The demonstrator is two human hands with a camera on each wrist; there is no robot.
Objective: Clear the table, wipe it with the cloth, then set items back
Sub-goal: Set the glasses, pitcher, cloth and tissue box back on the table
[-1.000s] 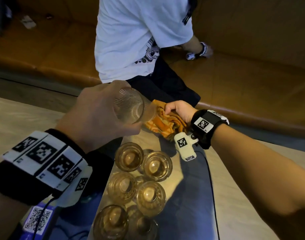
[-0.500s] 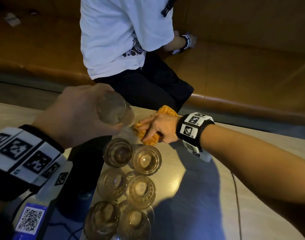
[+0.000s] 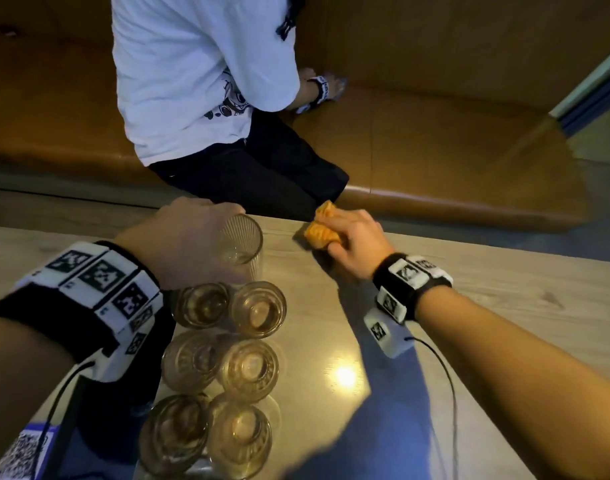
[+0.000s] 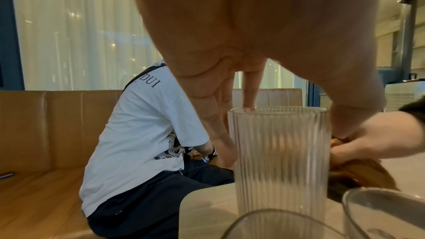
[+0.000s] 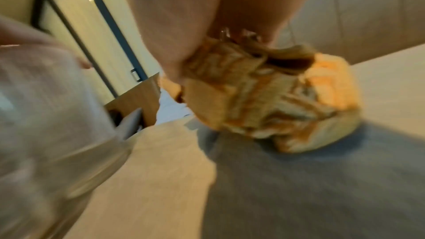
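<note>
My left hand grips a tall ribbed glass upright at the far end of two rows of several short glasses. In the left wrist view my fingers and thumb clasp the ribbed glass from both sides; a nearer glass rim hides its base. My right hand holds a bunched orange cloth and presses it onto the pale wooden table near the far edge. The right wrist view shows the cloth blurred, crumpled under my fingers.
A person in a white T-shirt and dark trousers sits on the tan leather bench just past the table's far edge. A card with a QR code lies at the near left. A wrist-camera cable trails under my right forearm.
My left hand brought the ribbed glass down from a tilted hold in the air to upright beside the short glasses. My right hand lowered the cloth onto the table and slid it right.
</note>
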